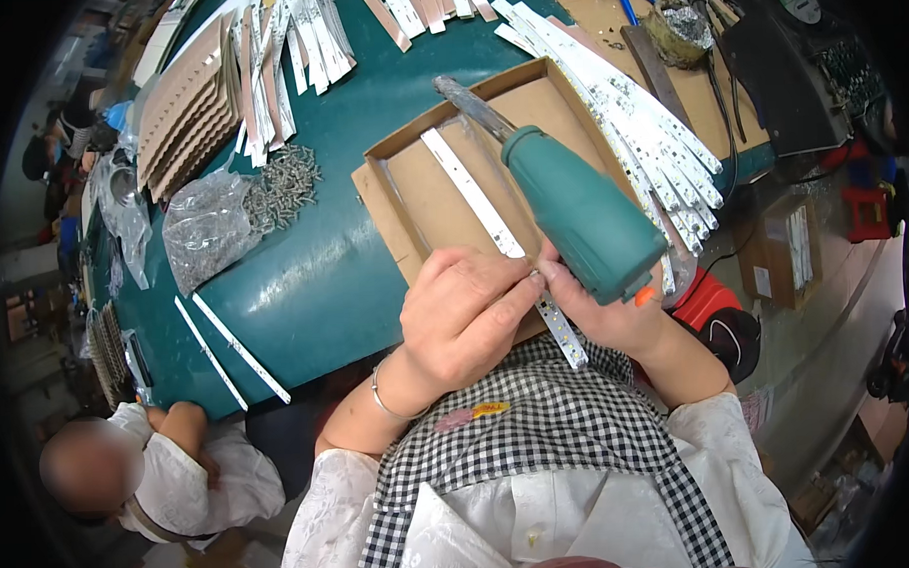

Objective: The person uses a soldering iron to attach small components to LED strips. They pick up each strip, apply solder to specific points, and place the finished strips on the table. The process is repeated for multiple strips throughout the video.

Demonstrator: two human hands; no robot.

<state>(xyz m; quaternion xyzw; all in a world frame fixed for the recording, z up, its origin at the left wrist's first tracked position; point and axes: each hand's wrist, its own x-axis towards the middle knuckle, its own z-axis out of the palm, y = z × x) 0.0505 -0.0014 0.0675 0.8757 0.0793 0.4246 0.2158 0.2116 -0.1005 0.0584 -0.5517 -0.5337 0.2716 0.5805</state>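
Observation:
My right hand (616, 318) grips a teal electric screwdriver (577, 215), its metal bit pointing up and left over a shallow cardboard tray (397, 201). My left hand (466, 314) pinches the near part of a long white light strip (482, 218) that lies diagonally across the tray and runs down to my checked apron. The fingertips of both hands meet at the strip, close to the tray's near edge.
A fan of white strips (639, 127) lies right of the tray, more strips and cardboard pieces (188, 103) at the far left. A screw pile (286, 185) and plastic bag (207, 228) sit on the green table. Another person (140, 465) sits at lower left.

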